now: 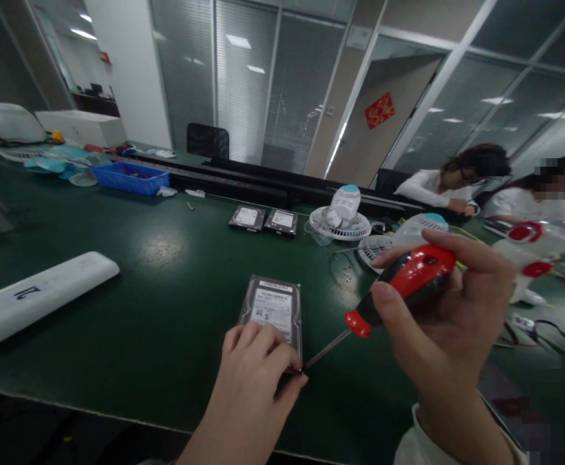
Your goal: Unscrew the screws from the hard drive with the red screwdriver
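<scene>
The drive [272, 303] lies label up on the green table [175, 310], its near end hidden under my left hand [253, 365]; my left fingers lie bent over that end, with forefinger and thumb drawn close at the drive's near right corner, though I cannot tell whether they pinch anything there; the tip of the screwdriver [412, 268] meets that same corner, too small and dark to make out; my right hand [466, 316] is clamped round the handle, to the right of the drive, fingers and thumb wrapped on its red and black grip; that hand stands in front of the farther-right fan [420, 226] and covers part of it; to the left of the drive a white case [44, 294] runs out of view; beyond the drive, to the left, sits a blue bin [132, 184], its contents hard to read; some tiny screws [347, 274] lie to the drive's right, too blurred to count; straight beyond the drive are two spare drives, one [247, 217] just beside the other [281, 221], making three in all; beyond and right of it I count two fans, the other [345, 210] in plain sight, and two people, one [451, 184] bent forward, the other [534, 197] partly pixelated.
</scene>
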Demonstrator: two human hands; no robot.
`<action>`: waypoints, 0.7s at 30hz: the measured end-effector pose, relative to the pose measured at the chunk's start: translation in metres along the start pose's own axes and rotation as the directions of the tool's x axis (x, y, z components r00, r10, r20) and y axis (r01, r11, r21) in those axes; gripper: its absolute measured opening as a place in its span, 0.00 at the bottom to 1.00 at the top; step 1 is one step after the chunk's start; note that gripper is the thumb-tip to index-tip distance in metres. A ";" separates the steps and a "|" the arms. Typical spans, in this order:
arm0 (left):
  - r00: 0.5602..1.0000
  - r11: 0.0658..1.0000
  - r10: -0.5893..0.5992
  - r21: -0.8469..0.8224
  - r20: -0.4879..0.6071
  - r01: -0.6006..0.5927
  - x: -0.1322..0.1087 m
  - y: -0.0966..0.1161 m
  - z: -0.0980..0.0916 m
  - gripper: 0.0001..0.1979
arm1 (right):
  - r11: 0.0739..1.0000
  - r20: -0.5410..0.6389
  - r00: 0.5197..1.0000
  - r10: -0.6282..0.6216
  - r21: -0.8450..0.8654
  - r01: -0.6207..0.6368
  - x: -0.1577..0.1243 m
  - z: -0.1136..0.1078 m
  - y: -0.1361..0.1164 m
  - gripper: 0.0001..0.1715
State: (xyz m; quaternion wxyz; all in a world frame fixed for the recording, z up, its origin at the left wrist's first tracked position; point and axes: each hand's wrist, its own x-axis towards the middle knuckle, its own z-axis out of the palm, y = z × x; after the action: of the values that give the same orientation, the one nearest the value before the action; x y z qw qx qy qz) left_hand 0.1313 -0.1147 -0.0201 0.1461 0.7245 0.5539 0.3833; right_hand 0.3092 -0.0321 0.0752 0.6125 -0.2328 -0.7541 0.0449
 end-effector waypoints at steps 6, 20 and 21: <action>0.999 1.000 -0.010 -0.019 0.035 0.011 0.000 -0.001 0.001 0.10 | 0.996 -0.029 0.997 0.067 -0.052 -0.068 -0.001 0.000 -0.001 0.39; 0.996 0.999 -0.032 -0.007 0.086 0.032 0.003 -0.003 -0.001 0.08 | 0.996 0.106 0.992 0.074 0.049 -0.080 0.001 0.000 -0.004 0.38; 0.997 1.000 -0.027 -0.008 0.078 0.028 0.002 -0.003 0.000 0.08 | 0.998 0.073 0.996 0.057 0.020 -0.058 0.002 0.000 -0.004 0.37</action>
State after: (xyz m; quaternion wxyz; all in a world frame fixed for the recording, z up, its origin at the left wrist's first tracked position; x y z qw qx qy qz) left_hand 0.1298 -0.1117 -0.0208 0.1761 0.7305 0.5559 0.3554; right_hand 0.3074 -0.0353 0.0780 0.5857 -0.2459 -0.7682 0.0792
